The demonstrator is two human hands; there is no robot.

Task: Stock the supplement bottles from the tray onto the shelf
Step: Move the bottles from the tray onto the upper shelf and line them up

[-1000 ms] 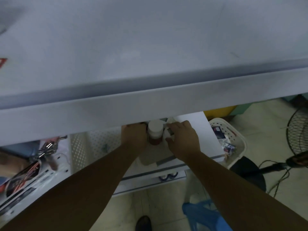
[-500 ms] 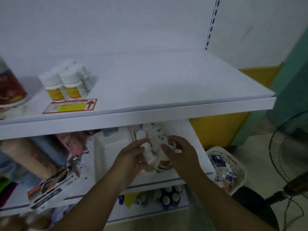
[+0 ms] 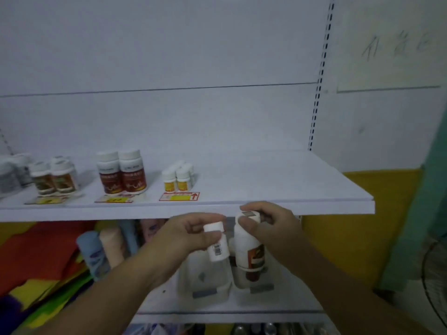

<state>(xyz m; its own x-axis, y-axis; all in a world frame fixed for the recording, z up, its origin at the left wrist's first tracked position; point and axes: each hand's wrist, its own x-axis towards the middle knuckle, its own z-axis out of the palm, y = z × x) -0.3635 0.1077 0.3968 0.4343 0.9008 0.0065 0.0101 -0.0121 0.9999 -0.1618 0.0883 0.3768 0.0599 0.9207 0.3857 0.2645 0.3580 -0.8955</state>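
The left hand [image 3: 186,235] pinches a small bottle [image 3: 217,250] near its white cap, fingers above and thumb below, the bottle upright with a barcode facing the camera. Just beside it, the right hand [image 3: 273,228] grips a big bottle [image 3: 249,252] with a brown label, fingers curled round its cap and neck; whether the two bottles touch cannot be told. Both hands and bottles hang just below the front edge of the shelf [image 3: 278,184], toward its right half and above the lower shelf [image 3: 278,303]. On the shelf, the right part is bare white; near the middle of the front edge stand yellow bottles [image 3: 179,178] behind a red and yellow tag [image 3: 179,196], and further left two brown bottles [image 3: 122,172] side by side, then more bottles toward the left edge, blurred. Under the shelf at the left lie rolled cloths [image 3: 101,250]. A fan [image 3: 435,274] shows at the far right
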